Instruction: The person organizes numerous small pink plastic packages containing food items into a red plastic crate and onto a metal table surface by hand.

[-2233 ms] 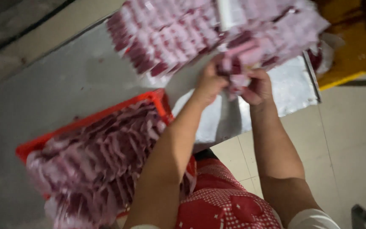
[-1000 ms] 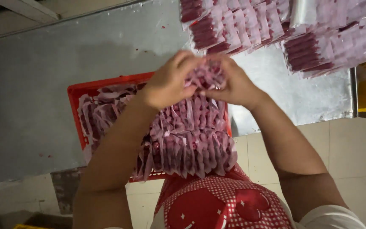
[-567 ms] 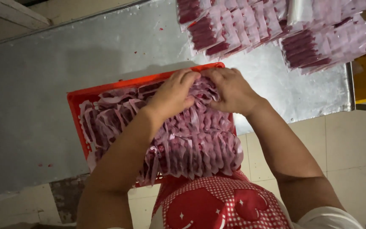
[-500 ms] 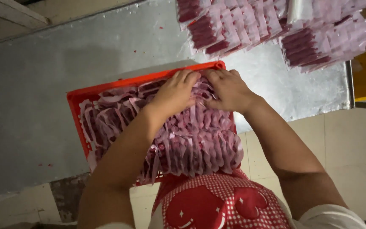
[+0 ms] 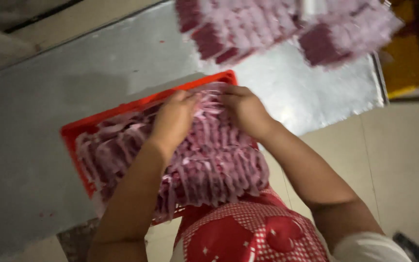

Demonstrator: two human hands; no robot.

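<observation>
Both hands slid toward the far end of the red crate (image 5: 73, 133); left hand (image 5: 173, 119) and right hand (image 5: 243, 106) press flat, fingers spread, on pink sachets (image 5: 209, 165) heaped inside it, gripping nothing. More sachets (image 5: 277, 24) lie beyond.

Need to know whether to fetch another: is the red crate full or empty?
Full: pink packets heap above the red crate rim, spilling over its near edge.

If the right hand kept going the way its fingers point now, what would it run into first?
The right hand points left, across the pink packets in the red crate, towards the left hand. It would likely meet that hand's fingertips first, with packets bunched between them; motion blur makes the gap hard to judge.
</observation>
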